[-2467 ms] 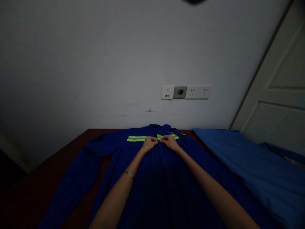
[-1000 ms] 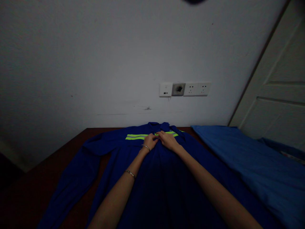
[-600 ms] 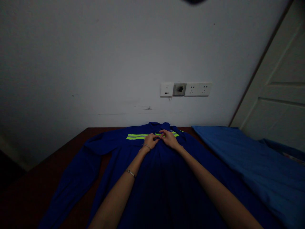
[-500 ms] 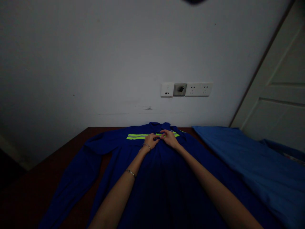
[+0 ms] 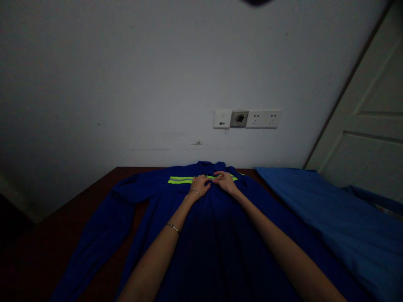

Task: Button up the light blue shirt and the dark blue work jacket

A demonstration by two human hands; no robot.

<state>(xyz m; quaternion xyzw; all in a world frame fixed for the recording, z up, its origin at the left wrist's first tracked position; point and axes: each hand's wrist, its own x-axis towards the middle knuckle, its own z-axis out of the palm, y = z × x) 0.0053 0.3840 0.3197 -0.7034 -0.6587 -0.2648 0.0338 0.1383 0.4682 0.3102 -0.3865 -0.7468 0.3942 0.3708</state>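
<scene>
A plain, dimly lit wall point(image 5: 157, 84) rises straight behind the far edge of a dark red table point(image 5: 91, 201), with a row of socket plates point(image 5: 247, 119) set in it and a pale panelled door point(image 5: 371, 126) off to the right. A blue garment point(image 5: 208, 243) lies spread along the table, its collar point(image 5: 210, 165) at the middle of the far edge and its body running down toward the near side. One sleeve point(image 5: 107, 222) bends out below the far left corner and trails along the left side. Lying front up with the collar away from the person, it seems placed so that the front opening falls centrally within reach of both arms.

The left hand point(image 5: 200, 184) and right hand point(image 5: 225, 181) meet at that opening, level with the yellow-green reflective band point(image 5: 180, 180) across the chest. The left hand is nearly closed, thumb and fingers pinched on the garment's front edge; the right pinches the cloth just beside it, its index finger arched higher. Holding both so near together probably keeps the two edges of the front in line. Whether a fastener sits between the fingertips is too small to tell.

A lighter blue cloth point(image 5: 330, 209) covers the table's right side, beside the garment.
</scene>
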